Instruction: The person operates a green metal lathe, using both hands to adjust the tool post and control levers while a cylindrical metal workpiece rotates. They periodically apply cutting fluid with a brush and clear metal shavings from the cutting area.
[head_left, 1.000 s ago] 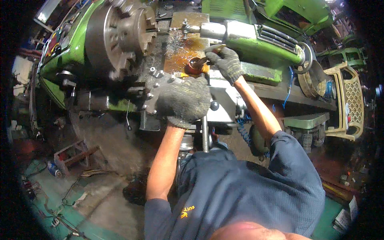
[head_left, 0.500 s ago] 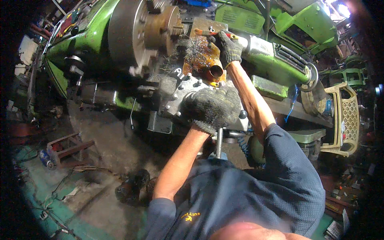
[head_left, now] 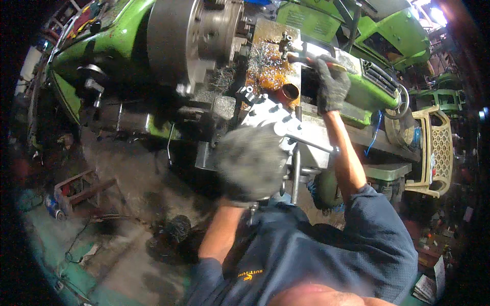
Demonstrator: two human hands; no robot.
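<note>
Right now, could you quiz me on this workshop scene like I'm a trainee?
1. True or false: both hands wear grey knit gloves.
2. What does the right hand grip? A) a rod-like tool, B) the yellow plastic chair, C) a blue can.
3. What colour is the lathe body?

Key:
1. True. The left hand, blurred, rests at the handles of the carriage, gloved like the right.
2. A. Its fingers close on a rod-like tool above the rusty tube; the chair stands apart to the right.
3. Green, with a grey steel chuck.
</note>
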